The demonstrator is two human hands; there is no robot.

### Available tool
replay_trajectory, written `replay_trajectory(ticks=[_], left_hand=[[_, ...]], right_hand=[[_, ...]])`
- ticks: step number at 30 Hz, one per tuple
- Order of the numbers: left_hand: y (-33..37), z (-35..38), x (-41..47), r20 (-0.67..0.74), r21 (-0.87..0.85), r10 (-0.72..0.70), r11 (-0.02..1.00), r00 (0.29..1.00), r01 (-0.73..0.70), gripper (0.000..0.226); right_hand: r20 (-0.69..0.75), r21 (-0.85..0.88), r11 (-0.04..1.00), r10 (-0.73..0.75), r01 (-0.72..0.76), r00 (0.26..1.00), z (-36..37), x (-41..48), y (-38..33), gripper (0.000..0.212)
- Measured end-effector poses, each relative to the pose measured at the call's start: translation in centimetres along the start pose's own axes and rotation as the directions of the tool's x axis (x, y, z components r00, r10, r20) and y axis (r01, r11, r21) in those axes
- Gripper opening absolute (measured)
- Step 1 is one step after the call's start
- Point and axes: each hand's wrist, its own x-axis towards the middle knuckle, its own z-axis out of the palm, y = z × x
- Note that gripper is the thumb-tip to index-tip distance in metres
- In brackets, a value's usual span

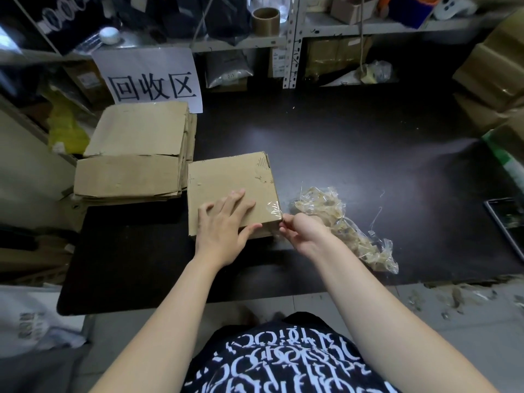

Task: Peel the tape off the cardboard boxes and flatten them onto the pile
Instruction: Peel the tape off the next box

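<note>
A small cardboard box sits on the dark table, just right of a pile of flattened boxes. My left hand lies flat on the box's top, fingers spread, pressing it down. At the box's near right corner a strip of clear tape still clings. My right hand pinches that tape at the corner. To the right of my right hand lies a crumpled heap of peeled tape.
A white sign with black characters stands behind the pile. Shelves with a tape roll and bags fill the back. More cardboard boxes are stacked at the right edge. Tape scraps litter the floor at lower right.
</note>
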Motion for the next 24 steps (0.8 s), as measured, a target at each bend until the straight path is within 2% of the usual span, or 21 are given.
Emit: replay_trajectory(ticks=[5,8,11,13,16,20,24], left_hand=[[-0.1,0.1,0.2,-0.006,0.001,0.005,1.000,1.000,-0.005,0.057],[0.1,0.0,0.1,-0.002,-0.004,-0.010,1.000,1.000,0.010,0.055],[0.2,0.0,-0.1,0.010,0.013,-0.016,1.000,1.000,0.016,0.054],[0.3,-0.1,-0.2,0.002,0.018,-0.009,1.000,1.000,0.009,0.053],[0.3,-0.3,-0.4,0.018,0.015,-0.002,1.000,1.000,0.001,0.054],[0.2,-0.6,-0.3,0.036,0.005,0.013,1.000,0.999,-0.013,0.054],[0.1,-0.8,-0.1,0.064,0.002,0.018,1.000,0.998,-0.019,0.053]], right_hand=[[0.055,-0.166,0.926,-0.335,0.340,0.941,-1.0,0.1,2.0,0.015],[0.084,-0.286,0.839,-0.459,0.463,0.884,-1.6,0.4,2.2,0.010],[0.137,-0.349,0.774,-0.515,0.528,0.846,-2.1,0.6,2.1,0.004],[0.161,-0.351,0.774,-0.503,0.526,0.849,-2.3,0.6,1.8,0.007],[0.175,-0.382,0.812,-0.404,0.440,0.898,-2.3,0.5,0.9,0.016],[0.197,-0.473,0.824,-0.244,0.310,0.949,-2.8,0.4,-0.3,0.004],[0.197,-0.425,0.889,-0.095,0.173,0.976,-2.7,0.5,-1.1,0.005]])
